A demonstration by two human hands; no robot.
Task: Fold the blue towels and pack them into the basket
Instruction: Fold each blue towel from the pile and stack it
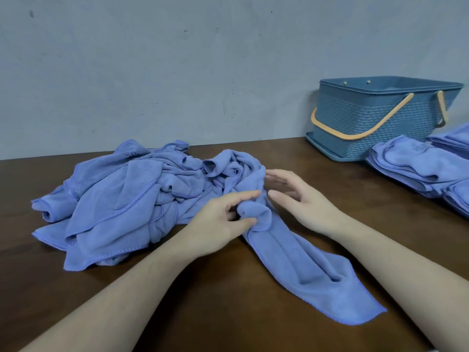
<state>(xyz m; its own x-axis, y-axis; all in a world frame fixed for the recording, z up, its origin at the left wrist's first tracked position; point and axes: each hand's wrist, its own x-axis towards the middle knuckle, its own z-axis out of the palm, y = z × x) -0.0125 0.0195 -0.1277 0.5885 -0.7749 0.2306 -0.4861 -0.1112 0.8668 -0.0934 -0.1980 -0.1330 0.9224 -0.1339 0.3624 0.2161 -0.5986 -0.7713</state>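
Towel first: one long blue microfibre towel (304, 265) is lying stretched across the dark brown wooden table (228, 313) nearest us, its free end trailing toward our right forearm. We are pinching its bunched upper end with our left hand (223, 219), thumb and fingers curling round a fold of the cloth. Our right hand (302, 199) is hovering just beside that fold with fingers straight and relaxed, grasping nothing. Beyond our hands the same towel is running into a crumpled heap of unfolded blue towels (121, 201) that is sprawling over the left half of the table. Further right we are seeing stacks of folded blue towels (416, 171) sitting near the table's edge. Behind them a blue woven-pattern plastic basket (375, 120) with a pale orange handle (365, 128) is standing against the grey wall (177, 72).
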